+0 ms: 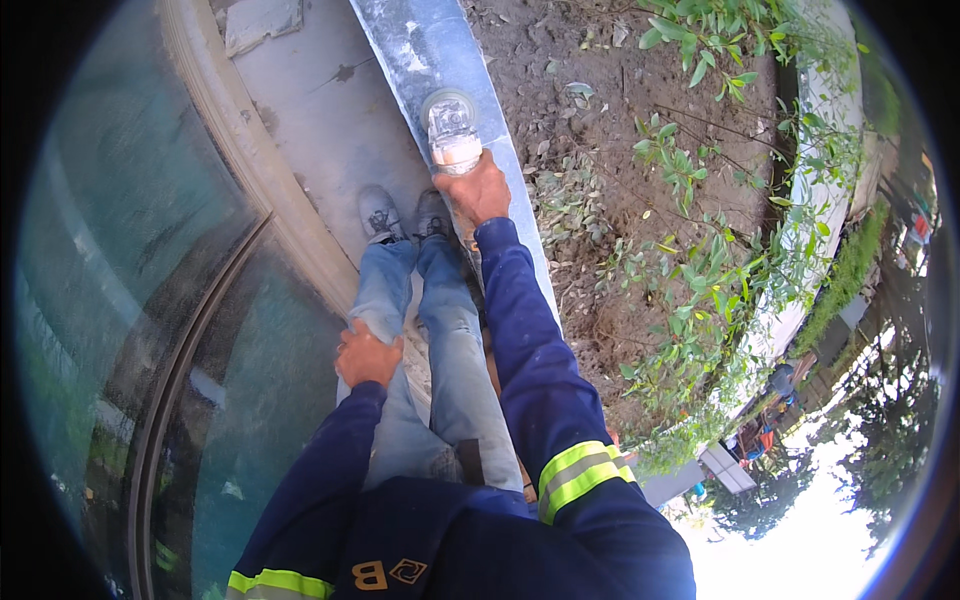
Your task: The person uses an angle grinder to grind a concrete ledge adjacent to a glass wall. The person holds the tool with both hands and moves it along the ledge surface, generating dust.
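Our right hand (478,190) wraps its fingers round the power tool (455,138) on the ledge (418,45); it looks hefty, rigid, best gripped at this rear end. Our left hand (367,354) spreads over the jeans (386,285).

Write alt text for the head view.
A right hand grips a dusty tool, its round head over a grey ledge, while the left hand rests on the left leg of worn jeans. Glass lies to the left; soil and leafy plants to the right.
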A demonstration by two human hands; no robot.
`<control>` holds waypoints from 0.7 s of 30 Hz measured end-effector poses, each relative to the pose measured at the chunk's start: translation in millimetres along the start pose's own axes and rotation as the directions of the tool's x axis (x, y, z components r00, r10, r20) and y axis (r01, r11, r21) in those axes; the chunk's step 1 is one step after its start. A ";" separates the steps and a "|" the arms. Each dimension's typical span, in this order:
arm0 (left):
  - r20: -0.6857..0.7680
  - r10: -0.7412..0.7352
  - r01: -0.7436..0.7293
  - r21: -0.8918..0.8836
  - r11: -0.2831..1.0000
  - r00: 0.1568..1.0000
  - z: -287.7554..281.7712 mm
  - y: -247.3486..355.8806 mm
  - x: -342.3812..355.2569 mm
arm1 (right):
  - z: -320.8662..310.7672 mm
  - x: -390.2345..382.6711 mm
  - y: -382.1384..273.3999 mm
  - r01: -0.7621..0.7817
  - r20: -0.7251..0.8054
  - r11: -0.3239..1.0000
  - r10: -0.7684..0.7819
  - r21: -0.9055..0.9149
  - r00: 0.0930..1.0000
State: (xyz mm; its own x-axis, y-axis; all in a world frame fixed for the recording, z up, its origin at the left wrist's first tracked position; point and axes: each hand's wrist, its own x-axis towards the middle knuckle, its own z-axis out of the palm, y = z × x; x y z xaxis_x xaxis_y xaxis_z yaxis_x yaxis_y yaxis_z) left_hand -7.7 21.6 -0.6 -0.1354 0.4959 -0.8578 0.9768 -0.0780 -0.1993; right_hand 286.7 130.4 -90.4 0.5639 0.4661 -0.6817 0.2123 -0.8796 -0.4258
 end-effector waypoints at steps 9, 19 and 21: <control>0.000 -0.011 0.011 -0.040 0.999 1.000 0.3 -0.5 -2.8 | -12.5 0.3 41.1 0.010 -0.083 0.998 -0.005 0.057 0.997; 0.028 -0.019 0.021 -0.055 0.998 0.999 -3.9 -1.3 -2.0 | 3.9 -5.9 3.8 0.033 0.013 0.999 -0.033 -0.017 0.999; 0.042 -0.023 0.026 -0.068 0.997 0.999 -2.5 -3.6 -1.4 | 8.2 -12.6 6.1 0.025 0.023 0.999 -0.024 -0.048 0.999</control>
State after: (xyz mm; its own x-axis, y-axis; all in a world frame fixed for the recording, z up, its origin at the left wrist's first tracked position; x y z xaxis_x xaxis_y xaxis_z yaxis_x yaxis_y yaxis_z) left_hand -10.6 23.4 2.6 -0.1646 0.4605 -0.8723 0.9821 -0.0059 -0.1884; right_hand 274.3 119.9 -89.3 0.5397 0.4895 -0.6849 0.2650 -0.8710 -0.4137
